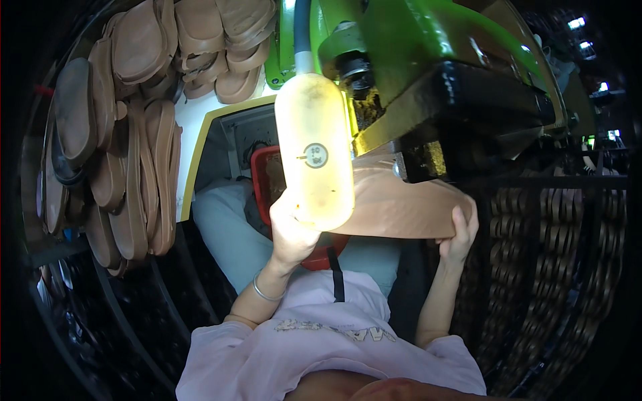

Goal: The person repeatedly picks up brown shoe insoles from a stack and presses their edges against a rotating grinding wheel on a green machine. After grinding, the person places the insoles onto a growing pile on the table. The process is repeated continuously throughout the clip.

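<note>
My right hand point(461, 224) grips the right end of a tan slipper point(404, 210), thumb and fingers closed round its edge. The slipper lies across in front of me, its smooth side showing, close under the dark head of a green machine point(414, 53). Its left part passes behind a glowing oblong lamp point(317, 194) on a flexible neck. My left hand point(291, 234) is beside the lamp's lower left edge. The lamp hides its fingers and the slipper's left end, so I cannot see its hold.
Many tan slippers point(137, 50) are piled on the white, yellow-edged table point(200, 110) at the left. A red container point(264, 190) stands below, near my lap. The machine's black block point(475, 120) juts out at the right. Racks of slippers point(555, 247) stand at the far right.
</note>
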`<action>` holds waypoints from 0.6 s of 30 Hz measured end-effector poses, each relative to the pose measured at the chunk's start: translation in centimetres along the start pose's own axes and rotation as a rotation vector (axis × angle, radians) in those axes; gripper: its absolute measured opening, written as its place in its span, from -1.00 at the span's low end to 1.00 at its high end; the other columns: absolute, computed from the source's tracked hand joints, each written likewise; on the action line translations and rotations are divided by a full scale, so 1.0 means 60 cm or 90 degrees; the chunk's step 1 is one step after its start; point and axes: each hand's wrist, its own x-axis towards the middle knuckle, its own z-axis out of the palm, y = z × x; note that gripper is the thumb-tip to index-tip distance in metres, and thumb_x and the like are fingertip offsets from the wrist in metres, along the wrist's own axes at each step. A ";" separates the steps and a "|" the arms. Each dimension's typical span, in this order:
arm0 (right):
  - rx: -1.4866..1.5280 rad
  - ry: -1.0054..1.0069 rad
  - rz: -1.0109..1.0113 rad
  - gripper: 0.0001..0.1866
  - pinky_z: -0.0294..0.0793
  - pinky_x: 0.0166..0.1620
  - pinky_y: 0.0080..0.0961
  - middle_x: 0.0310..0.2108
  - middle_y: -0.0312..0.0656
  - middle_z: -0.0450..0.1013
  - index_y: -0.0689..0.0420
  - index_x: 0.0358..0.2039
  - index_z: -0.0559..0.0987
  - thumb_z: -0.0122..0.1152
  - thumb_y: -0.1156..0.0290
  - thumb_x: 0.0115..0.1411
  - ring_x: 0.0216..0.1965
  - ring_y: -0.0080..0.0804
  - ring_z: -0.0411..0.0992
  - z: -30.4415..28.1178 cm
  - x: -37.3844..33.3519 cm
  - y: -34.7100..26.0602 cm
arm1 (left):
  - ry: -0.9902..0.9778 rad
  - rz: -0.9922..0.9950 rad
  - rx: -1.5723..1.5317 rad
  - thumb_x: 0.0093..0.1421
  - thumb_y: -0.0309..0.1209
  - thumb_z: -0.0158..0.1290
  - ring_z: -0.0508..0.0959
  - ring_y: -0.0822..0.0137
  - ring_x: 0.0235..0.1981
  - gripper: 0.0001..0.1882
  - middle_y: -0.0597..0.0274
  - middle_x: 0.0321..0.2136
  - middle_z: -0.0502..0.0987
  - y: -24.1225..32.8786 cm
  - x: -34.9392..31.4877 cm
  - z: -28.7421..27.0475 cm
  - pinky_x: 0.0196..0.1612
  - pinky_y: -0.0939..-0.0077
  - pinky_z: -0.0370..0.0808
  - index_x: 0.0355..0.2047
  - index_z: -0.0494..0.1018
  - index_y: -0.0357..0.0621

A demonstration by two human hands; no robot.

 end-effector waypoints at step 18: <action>0.094 -0.242 -0.071 -0.56 0.39 0.01 -0.48 -0.12 -0.15 0.41 0.32 0.01 0.37 0.13 0.58 0.08 -0.09 -0.44 0.40 0.156 0.038 0.006 | 0.125 -0.080 -0.088 0.05 -0.52 0.13 0.55 0.38 -0.21 -0.59 0.07 -0.22 0.55 0.044 -0.033 -0.166 -0.06 0.54 0.44 -0.08 0.40 -0.44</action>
